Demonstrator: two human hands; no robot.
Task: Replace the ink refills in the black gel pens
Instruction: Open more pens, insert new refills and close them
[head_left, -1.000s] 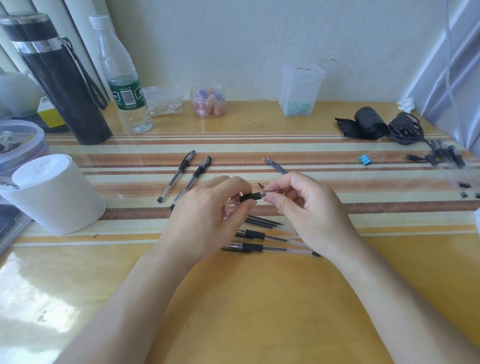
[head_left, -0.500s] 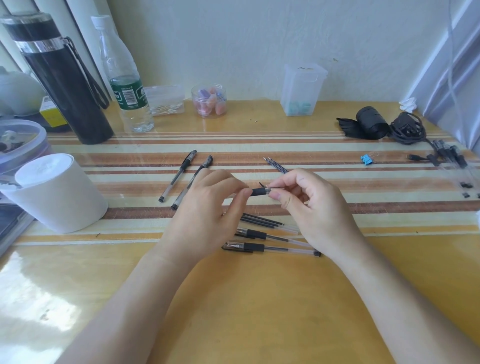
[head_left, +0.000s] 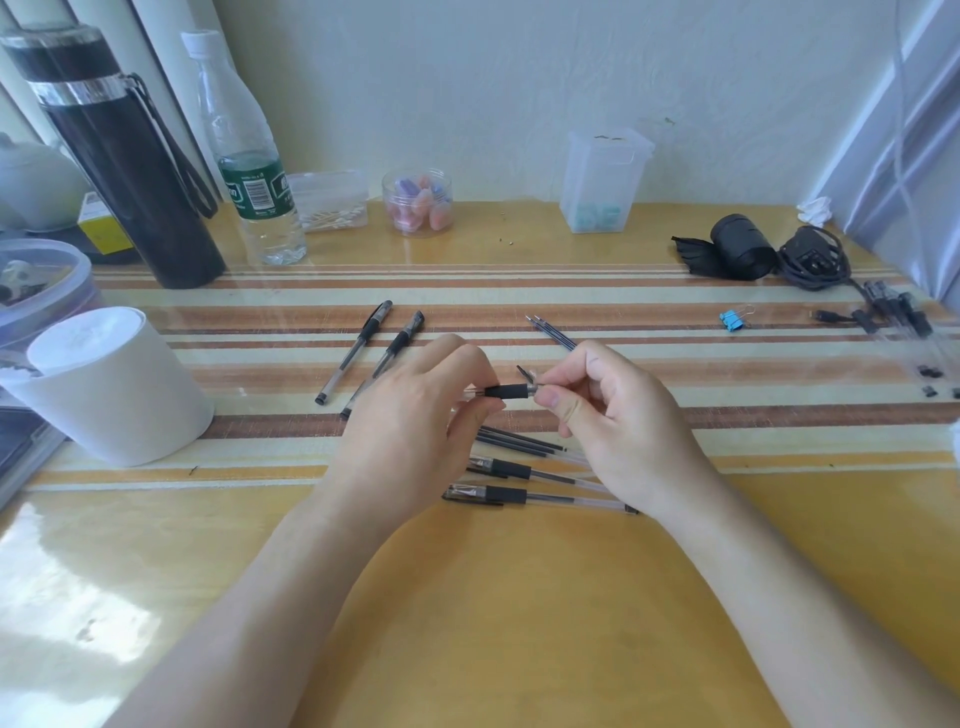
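Note:
My left hand (head_left: 410, 431) grips a black gel pen (head_left: 506, 391) by its clear barrel, the black rubber grip pointing right. My right hand (head_left: 618, 431) pinches the pen's tip end between thumb and forefinger. Both hands hover above the table centre. Under them lie two capped gel pens (head_left: 511, 493) and a few loose black refills (head_left: 519, 441). Two more capped pens (head_left: 363, 345) lie to the upper left, partly behind my left hand. A pair of thin refills (head_left: 550, 332) lies above my right hand. A small dark piece (head_left: 523, 372) sits just above the held pen.
At the left stand a white paper roll (head_left: 111, 384), a black flask (head_left: 124, 161) and a water bottle (head_left: 249, 171). Clear jars (head_left: 417, 202) and a clear box (head_left: 605, 182) line the back edge. At the right are a black pouch and cable (head_left: 763, 254), a blue clip (head_left: 732, 319) and bagged pens (head_left: 898, 312).
The held pen has risen slightly and my right fingers have shifted along its tip end. The pens on the table have not moved.

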